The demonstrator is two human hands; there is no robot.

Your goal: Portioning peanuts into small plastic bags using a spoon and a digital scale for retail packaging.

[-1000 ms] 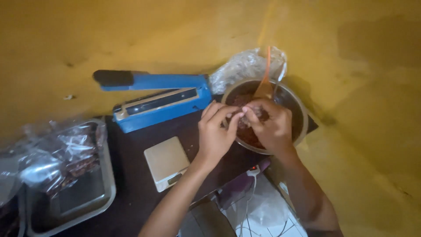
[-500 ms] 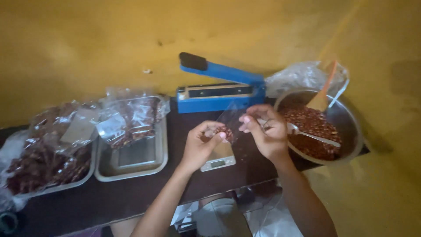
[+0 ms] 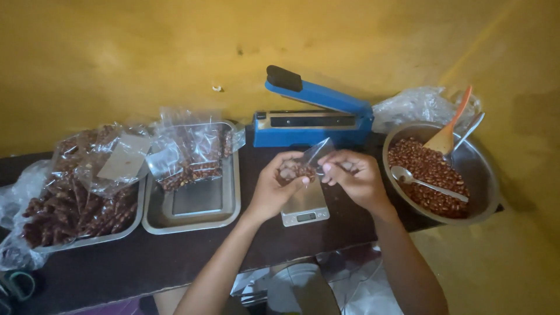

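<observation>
Both hands, left hand [image 3: 274, 189] and right hand [image 3: 356, 178], pinch a small clear bag [image 3: 303, 166] of peanuts above the scale [image 3: 304, 209], its open mouth tilted up toward the far right.

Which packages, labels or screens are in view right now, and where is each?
Small clear bag: held by the left hand and right hand, brown nuts inside.
Scale display: small grey strip, front of the scale, under the hands.
Filled clear bags: middle tray.
Paper label: pale rectangle on the left tray's bags.
Crumpled clear plastic: behind the bowl.
</observation>
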